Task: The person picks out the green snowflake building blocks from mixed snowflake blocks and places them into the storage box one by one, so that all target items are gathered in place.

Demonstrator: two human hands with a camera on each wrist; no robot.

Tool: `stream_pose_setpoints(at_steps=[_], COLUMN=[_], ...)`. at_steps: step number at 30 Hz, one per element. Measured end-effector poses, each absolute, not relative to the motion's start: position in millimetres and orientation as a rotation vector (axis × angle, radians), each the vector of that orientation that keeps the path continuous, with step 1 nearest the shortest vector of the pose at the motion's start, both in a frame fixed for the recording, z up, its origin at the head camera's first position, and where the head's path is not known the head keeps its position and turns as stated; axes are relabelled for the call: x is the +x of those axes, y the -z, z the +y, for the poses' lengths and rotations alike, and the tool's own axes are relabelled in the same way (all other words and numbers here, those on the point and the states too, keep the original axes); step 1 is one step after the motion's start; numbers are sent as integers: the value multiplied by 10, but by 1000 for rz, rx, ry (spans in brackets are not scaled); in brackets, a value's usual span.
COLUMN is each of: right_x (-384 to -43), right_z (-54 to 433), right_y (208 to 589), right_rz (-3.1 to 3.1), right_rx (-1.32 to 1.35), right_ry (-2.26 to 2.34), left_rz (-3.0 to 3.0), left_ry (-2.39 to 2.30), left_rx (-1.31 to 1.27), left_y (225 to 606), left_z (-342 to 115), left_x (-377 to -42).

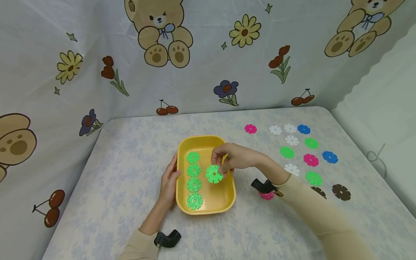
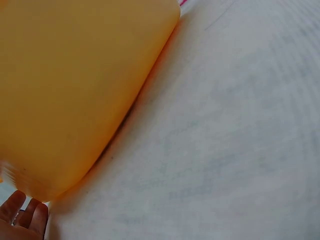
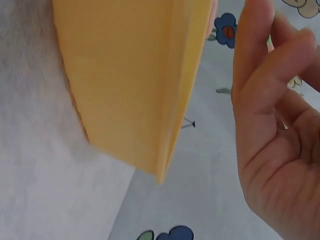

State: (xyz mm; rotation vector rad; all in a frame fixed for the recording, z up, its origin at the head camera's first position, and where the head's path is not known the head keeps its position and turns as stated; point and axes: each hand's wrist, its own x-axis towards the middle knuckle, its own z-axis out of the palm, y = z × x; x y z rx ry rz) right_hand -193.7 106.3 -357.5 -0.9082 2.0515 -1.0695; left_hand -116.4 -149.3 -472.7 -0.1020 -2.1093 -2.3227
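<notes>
A yellow plastic tray (image 1: 218, 203) stands on the table in the head view. My left hand (image 1: 168, 184) holds its left side, thumb at the rim and fingers along the outer wall. Over the right half of the tray, my right hand (image 1: 235, 156) pinches a green notched snowflake disc (image 1: 212, 175) between thumb and fingers. Several more green discs (image 1: 194, 184) lie in a column along the tray's left side. In the left wrist view the tray wall (image 2: 75, 100) fills the upper left. The right wrist view shows my bent fingers (image 3: 255, 100) beside the tray's outer wall (image 3: 120, 75).
Loose discs lie on the table to the right: pink (image 1: 311, 160), white (image 1: 291, 140), blue (image 1: 330, 157), green (image 1: 313, 178) and brown (image 1: 341, 192). One pink disc (image 1: 267, 195) is partly under the right wrist's black camera mount (image 1: 262, 186). A printed cloth (image 1: 201, 86) hangs behind the table.
</notes>
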Motion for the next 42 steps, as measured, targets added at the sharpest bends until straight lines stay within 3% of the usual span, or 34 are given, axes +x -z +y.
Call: stream_pose_setpoints(at_steps=[13, 42], right_x=[-1857, -1716], right_z=[722, 559], right_y=[3787, 4006], right_rz=[1956, 2065], right_rx=[-874, -817], right_ry=[897, 605], left_rz=[-2095, -2097], left_ry=[2317, 2310], left_rx=[-113, -68], left_y=[4718, 4715], left_z=[-1490, -1485], left_x=[-1175, -1166])
